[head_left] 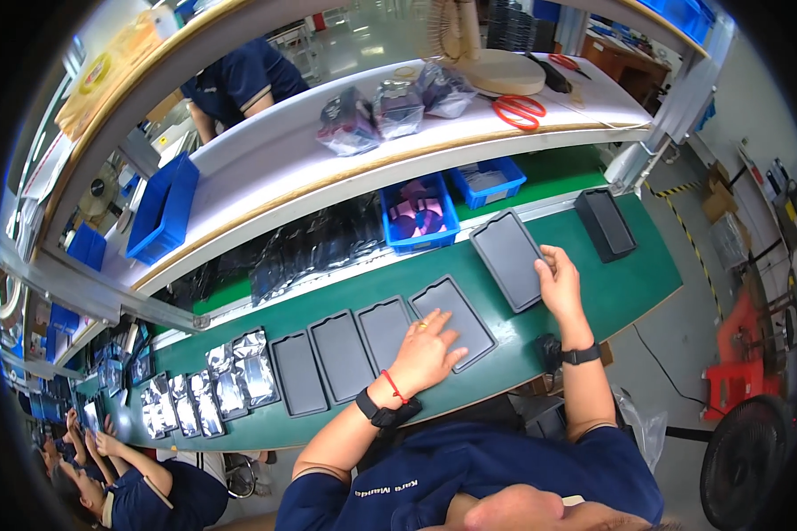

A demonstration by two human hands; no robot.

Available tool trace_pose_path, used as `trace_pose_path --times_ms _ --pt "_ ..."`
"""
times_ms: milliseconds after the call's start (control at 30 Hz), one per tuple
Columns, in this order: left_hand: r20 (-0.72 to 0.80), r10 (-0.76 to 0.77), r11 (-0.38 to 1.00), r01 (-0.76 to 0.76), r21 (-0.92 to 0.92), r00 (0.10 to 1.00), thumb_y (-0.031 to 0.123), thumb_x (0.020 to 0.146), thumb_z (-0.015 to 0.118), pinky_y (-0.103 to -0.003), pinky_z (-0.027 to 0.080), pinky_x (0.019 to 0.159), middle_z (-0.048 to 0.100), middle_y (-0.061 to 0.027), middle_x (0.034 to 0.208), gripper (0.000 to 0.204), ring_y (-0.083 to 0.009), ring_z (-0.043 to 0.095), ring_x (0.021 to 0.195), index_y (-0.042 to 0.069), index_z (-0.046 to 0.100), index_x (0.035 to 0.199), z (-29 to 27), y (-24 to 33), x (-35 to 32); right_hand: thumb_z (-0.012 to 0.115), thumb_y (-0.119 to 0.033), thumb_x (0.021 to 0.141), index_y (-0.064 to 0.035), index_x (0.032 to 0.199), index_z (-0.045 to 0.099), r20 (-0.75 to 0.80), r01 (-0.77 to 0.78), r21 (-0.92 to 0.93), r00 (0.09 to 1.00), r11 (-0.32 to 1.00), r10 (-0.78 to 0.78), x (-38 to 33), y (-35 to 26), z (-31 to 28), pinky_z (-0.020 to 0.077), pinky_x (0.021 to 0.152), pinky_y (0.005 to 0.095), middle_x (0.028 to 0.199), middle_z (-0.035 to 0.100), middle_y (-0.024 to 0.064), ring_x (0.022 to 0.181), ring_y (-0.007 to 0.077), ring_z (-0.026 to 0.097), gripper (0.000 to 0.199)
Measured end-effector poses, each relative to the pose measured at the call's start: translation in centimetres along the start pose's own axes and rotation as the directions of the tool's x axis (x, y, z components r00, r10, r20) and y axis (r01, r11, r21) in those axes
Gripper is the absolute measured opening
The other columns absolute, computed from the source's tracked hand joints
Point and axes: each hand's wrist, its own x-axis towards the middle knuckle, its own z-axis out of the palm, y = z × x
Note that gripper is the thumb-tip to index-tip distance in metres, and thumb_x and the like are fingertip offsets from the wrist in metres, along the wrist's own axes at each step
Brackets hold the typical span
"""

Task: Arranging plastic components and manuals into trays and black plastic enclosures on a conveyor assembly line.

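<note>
My right hand (560, 281) grips a shallow dark grey plastic tray (507, 261) by its right edge, thumb on top, tilted above the green bench. My left hand (425, 352) rests with fingers spread over the rightmost tray (471, 329) in a row on the bench, seemingly touching it and holding nothing. Beside it, partly covered by the hand, lies another tray (379, 329). Two more trays, one nearer the middle (339, 350) and one at the row's left end (297, 376), lie flat with nothing in them.
A stack of dark trays (605, 228) stands at the bench's right end. Several silver bags (255, 370) lie to the left. Blue bins (421, 243) line the back under a shelf (292, 159) holding bagged parts and red scissors (519, 111). Co-workers (150, 482) sit at the left.
</note>
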Motion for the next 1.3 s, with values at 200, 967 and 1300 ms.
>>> trace_pose_path --times_ms 200,967,1300 --pt "-0.035 -0.299 0.66 0.181 -0.73 0.953 0.013 0.084 0.063 -0.026 0.048 0.067 0.06 -0.0063 0.085 0.02 -0.0151 0.058 0.073 0.001 0.054 0.097 0.7 4.2 7.4 0.063 0.005 0.075 -0.0005 0.085 0.061 -0.065 0.136 0.383 0.991 0.914 -0.12 -5.1 -2.7 1.5 0.0446 0.062 0.0219 0.081 0.055 0.0034 0.07 0.0098 0.054 0.011" --pt "0.052 -0.409 0.293 0.185 -0.938 0.911 0.012 0.085 0.061 -0.023 0.041 0.042 0.057 -0.0017 0.064 0.012 -0.0067 0.052 0.051 0.003 0.057 0.079 6.1 6.1 10.4 0.065 -0.01 0.082 -0.0074 0.072 0.057 0.268 -0.156 0.44 0.963 0.885 0.037 -3.4 -0.8 -3.7 0.0296 0.045 0.0179 0.063 0.049 -0.0067 0.054 0.0022 0.041 0.012" --pt "0.04 -0.439 0.798 0.41 -0.442 0.898 0.012 0.064 0.069 -0.045 0.046 0.059 0.06 -0.0189 0.073 0.027 -0.0372 0.059 0.069 0.001 0.051 0.081 10.6 3.8 11.4 0.058 -0.014 0.088 -0.0062 0.084 0.055 0.16 -0.161 0.479 0.983 0.863 0.094 -1.9 1.9 -10.0 0.0335 0.045 0.0179 0.068 0.048 -0.005 0.055 0.003 0.042 0.009"
